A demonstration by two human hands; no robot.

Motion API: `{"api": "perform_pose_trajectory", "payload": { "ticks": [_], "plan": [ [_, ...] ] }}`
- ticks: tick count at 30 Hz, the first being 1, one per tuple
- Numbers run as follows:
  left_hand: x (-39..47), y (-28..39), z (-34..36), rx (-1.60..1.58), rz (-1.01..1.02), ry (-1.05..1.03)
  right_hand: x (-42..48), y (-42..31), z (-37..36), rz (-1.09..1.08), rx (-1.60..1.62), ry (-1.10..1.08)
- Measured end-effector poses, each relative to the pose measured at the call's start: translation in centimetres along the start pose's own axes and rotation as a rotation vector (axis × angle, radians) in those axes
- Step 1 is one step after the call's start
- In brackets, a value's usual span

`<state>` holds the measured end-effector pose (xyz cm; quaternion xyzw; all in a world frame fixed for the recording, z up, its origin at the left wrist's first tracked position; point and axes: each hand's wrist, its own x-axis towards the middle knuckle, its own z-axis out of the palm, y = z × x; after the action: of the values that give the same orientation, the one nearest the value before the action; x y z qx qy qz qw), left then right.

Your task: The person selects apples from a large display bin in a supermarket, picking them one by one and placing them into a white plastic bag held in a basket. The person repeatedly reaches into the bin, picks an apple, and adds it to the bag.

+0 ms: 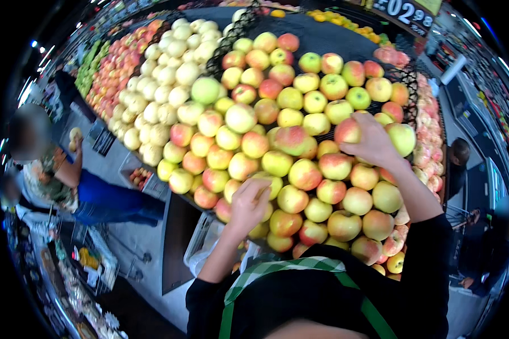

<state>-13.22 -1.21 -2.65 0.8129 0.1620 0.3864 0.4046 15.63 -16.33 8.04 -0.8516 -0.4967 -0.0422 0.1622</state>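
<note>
Many red-and-yellow apples (304, 174) lie in rows on a sloping produce display. My right hand (371, 140) is closed around the side of a reddish apple (348, 131) at the right of the pile. Just beyond its wrist lies a pale green-yellow apple (402, 139). Over the front left of the apples is my left hand (250, 203), its fingers curled; whether something small is between them cannot be told. A larger red-green fruit (291, 140) rests near the middle.
Pale yellow round fruits (166, 75) are heaped to the left, past a black mesh divider (229, 40). Another divider (409, 87) stands at the right, with pink fruits beyond. A plastic bin (199, 239) sits below the display's front. A person holding fruit (68, 169) stands left near a shopping cart (94, 258).
</note>
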Motion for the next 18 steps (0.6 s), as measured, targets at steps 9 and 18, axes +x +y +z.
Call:
{"api": "perform_pose_trajectory", "payload": {
  "ticks": [9,18],
  "plan": [
    [-0.9,-0.4,0.3,0.044,0.013,0.011,3.0,1.9,-5.4,0.041,-0.072,0.187],
    [-1.1,-0.4,0.8,0.061,0.041,-0.01,3.6,11.4,-9.8,0.103,-0.265,-0.053]
  ]
}}
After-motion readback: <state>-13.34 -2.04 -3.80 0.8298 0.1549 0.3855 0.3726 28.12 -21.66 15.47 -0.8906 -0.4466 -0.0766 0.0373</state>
